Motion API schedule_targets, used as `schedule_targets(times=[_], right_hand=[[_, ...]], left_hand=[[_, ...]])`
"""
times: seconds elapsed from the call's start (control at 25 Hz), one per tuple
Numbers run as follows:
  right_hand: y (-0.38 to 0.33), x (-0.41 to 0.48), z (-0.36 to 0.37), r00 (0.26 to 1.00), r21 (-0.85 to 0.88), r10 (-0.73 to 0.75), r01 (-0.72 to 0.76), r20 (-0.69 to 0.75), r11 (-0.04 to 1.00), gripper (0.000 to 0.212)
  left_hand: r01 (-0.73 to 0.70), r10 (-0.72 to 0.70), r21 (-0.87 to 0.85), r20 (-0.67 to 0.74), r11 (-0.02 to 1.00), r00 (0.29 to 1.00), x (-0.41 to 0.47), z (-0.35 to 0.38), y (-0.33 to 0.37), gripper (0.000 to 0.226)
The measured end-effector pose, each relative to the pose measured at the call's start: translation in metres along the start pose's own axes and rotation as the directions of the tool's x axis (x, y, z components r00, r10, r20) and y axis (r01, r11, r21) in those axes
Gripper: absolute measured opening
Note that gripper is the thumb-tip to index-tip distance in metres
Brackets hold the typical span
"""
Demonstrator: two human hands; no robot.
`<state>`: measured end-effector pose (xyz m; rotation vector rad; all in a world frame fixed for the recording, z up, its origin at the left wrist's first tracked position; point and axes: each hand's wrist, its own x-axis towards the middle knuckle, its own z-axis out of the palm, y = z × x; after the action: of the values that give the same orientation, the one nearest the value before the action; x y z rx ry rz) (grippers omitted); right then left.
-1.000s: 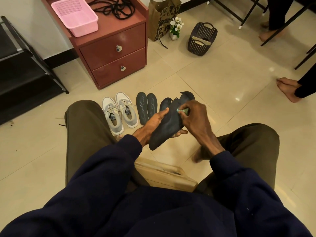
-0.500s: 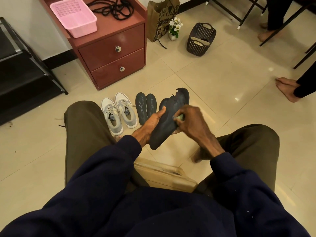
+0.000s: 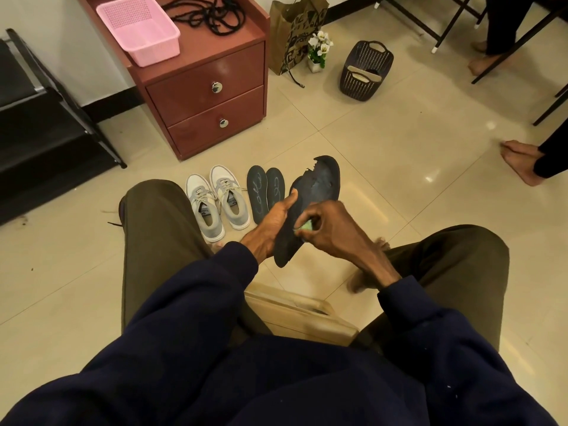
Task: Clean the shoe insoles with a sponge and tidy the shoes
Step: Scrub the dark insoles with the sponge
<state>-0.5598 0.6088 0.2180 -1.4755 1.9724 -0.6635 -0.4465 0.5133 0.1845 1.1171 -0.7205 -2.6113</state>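
Pair of grey-and-white lace-up sneakers (image 3: pixel 216 204) side by side on beige tiled floor (image 3: pixel 399 167), toes away from the person. Black worn foam insole (image 3: pixel 319 189) held above floor between the knees: toe edge ragged and torn, small holes near toe. Long axis diagonal, heel low near the lap, toe up and away to the right. Two dark grey insoles (image 3: pixel 266 192) flat on floor just right of sneakers. Left hand (image 3: pixel 270 224) gripping held insole at left edge, thumb on top face. Right hand (image 3: pixel 335 233) pinching small green sponge (image 3: pixel 306 225), pressed to insole mid-section.
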Motion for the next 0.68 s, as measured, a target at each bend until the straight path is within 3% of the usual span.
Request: schedule_targets(times=[0.2, 0.28, 0.36, 0.44, 0.68], right_hand=[[0.029, 0.009, -0.009, 0.920, -0.145, 0.093, -0.159, -0.382, 0.977, 0.007], [0.018, 0.006, -0.001, 0.944, -0.142, 0.019, -0.069, -0.329, 0.987, 0.008], [-0.004, 0.000, 0.006, 0.984, -0.065, -0.071, 0.061, -0.161, 0.996, 0.008], [-0.008, 0.002, 0.005, 0.993, 0.002, -0.069, 0.070, -0.098, 0.998, 0.005], [0.027, 0.011, -0.010, 0.924, -0.195, 0.096, -0.179, -0.370, 0.964, 0.016]], left_hand=[[0.035, -0.035, 0.007, 0.013, 0.999, 0.999, -0.005, 0.008, 0.000, 0.038], [0.006, -0.006, -0.009, 0.008, 1.000, 1.000, 0.000, 0.006, -0.002, 0.041], [-0.010, 0.010, -0.024, 0.002, 1.000, 1.000, 0.003, 0.000, -0.002, 0.044], [0.010, -0.010, -0.017, 0.004, 1.000, 1.000, 0.005, -0.003, -0.002, 0.044], [0.139, -0.134, -0.026, 0.137, 0.990, 0.981, -0.004, 0.008, -0.004, 0.040]])
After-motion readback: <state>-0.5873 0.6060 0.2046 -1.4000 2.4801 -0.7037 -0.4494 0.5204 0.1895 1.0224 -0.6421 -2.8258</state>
